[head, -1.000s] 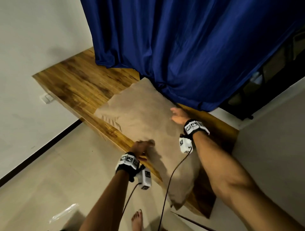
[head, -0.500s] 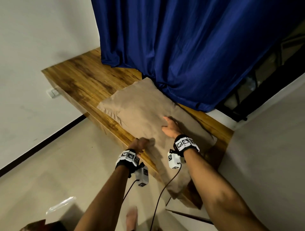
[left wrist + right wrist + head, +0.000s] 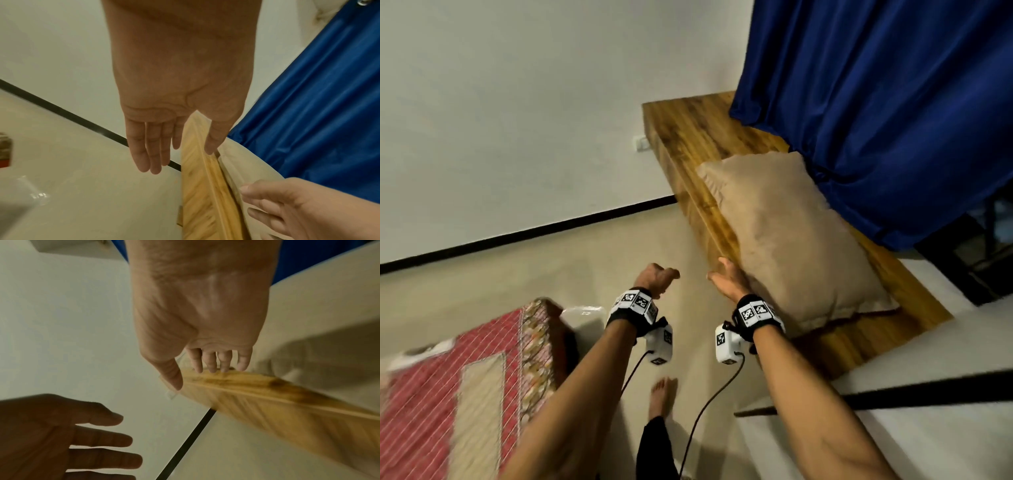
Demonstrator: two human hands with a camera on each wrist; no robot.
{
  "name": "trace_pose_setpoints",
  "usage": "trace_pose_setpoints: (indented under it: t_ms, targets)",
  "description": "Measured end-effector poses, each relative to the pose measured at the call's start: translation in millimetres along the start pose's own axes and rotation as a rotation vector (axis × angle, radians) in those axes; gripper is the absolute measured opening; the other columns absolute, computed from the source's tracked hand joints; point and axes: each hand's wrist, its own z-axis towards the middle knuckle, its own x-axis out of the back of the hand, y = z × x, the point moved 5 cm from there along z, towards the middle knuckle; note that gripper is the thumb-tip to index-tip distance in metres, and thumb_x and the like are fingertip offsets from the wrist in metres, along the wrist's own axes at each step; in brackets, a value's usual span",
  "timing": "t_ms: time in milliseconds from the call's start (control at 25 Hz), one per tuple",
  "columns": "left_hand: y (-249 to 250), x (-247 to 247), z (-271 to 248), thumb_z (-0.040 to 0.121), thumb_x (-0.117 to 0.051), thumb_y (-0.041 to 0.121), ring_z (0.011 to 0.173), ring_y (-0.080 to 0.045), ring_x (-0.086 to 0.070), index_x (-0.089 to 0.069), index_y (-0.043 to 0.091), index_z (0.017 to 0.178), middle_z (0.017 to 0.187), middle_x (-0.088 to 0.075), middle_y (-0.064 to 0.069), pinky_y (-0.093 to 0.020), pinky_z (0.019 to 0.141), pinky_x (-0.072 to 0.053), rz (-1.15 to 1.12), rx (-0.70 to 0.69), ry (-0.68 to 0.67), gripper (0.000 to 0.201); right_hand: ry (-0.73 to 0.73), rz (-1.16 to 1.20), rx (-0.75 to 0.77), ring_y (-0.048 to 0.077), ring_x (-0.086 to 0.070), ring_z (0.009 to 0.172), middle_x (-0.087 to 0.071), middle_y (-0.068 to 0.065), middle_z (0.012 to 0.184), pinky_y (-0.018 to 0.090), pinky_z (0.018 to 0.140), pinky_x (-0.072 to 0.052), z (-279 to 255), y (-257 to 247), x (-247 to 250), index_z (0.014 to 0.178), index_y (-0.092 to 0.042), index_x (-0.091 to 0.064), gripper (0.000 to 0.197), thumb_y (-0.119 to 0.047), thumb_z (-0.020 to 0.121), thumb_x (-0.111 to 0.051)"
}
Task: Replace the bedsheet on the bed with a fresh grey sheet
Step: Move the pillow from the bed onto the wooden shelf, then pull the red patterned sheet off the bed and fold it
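Observation:
A bed (image 3: pixel 448 394) covered by a red striped sheet with a patterned border sits at the lower left of the head view. A tan pillow (image 3: pixel 791 240) lies on a wooden bench (image 3: pixel 688 137) under the blue curtain. My left hand (image 3: pixel 659 275) hangs over the floor in front of the bench, fingers straight and holding nothing (image 3: pixel 176 155). My right hand (image 3: pixel 722 277) is held out empty with relaxed fingers beside the pillow's near edge (image 3: pixel 195 378); whether it touches the pillow I cannot tell. No grey sheet is in view.
The blue curtain (image 3: pixel 876 102) drapes onto the bench behind the pillow. A clear plastic bag (image 3: pixel 582 315) lies on the floor by the bed's corner. My bare foot (image 3: pixel 662 394) stands on the tiled floor between bed and bench. A wall socket (image 3: pixel 642 142) sits beside the bench.
Both hands have come off the pillow and drawn back toward me. My view has swung left, bringing the bed with the red sheet into sight.

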Motion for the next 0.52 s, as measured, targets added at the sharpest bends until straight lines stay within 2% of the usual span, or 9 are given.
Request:
trace_pose_setpoints:
  t_ms: [80,200,360,440,520]
  targets:
    - [-56,22,-46,0.09,-0.067,0.031,0.101,-0.04,-0.069,-0.068,-0.007,0.104,0.106,-0.07,-0.024,-0.042,0.079,-0.058,-0.062,0.084,0.07,0.041,-0.1,-0.045,0.084,0.029,-0.047,0.142,-0.048,0.008,0.157,0.033,0.115,-0.038,-39,-16,-48,0.157,-0.021,-0.041,0.067,-0.031,0.095,-0.063]
    - [-133,59,-118,0.09,-0.07,0.029,0.082,-0.035,-0.067,-0.066,0.0,0.092,0.094,-0.067,-0.021,-0.033,0.068,-0.052,-0.156,0.151,0.208,0.029,-0.248,-0.124,0.195,0.03,-0.053,0.136,-0.054,0.01,0.151,0.031,0.108,-0.041,-99,-44,-119,0.153,-0.019,-0.045,0.062,-0.029,0.094,-0.064]
    - [-258,99,-244,0.086,-0.067,0.036,0.084,-0.031,-0.069,-0.07,0.007,0.096,0.096,-0.071,-0.016,-0.036,0.074,-0.058,-0.338,0.258,0.438,0.031,-0.445,-0.248,0.398,0.029,-0.056,0.132,-0.058,0.01,0.148,0.029,0.105,-0.042,-187,-76,-232,0.149,-0.018,-0.05,0.056,-0.027,0.096,-0.065]
    - [-328,105,-309,0.085,-0.064,0.039,0.079,-0.029,-0.069,-0.071,0.002,0.094,0.093,-0.071,-0.014,-0.038,0.073,-0.058,-0.413,0.338,0.541,0.039,-0.568,-0.271,0.493,0.023,-0.06,0.122,-0.06,0.007,0.144,0.026,0.097,-0.046,-242,-89,-288,0.147,-0.018,-0.052,0.051,-0.024,0.098,-0.065]
    - [-393,100,-379,0.083,-0.065,0.039,0.073,-0.027,-0.063,-0.071,0.0,0.09,0.085,-0.067,-0.014,-0.035,0.067,-0.051,-0.495,0.413,0.633,0.04,-0.69,-0.317,0.546,0.018,-0.059,0.116,-0.058,0.003,0.145,0.026,0.094,-0.05,-299,-90,-343,0.15,-0.022,-0.049,0.051,-0.024,0.101,-0.064]
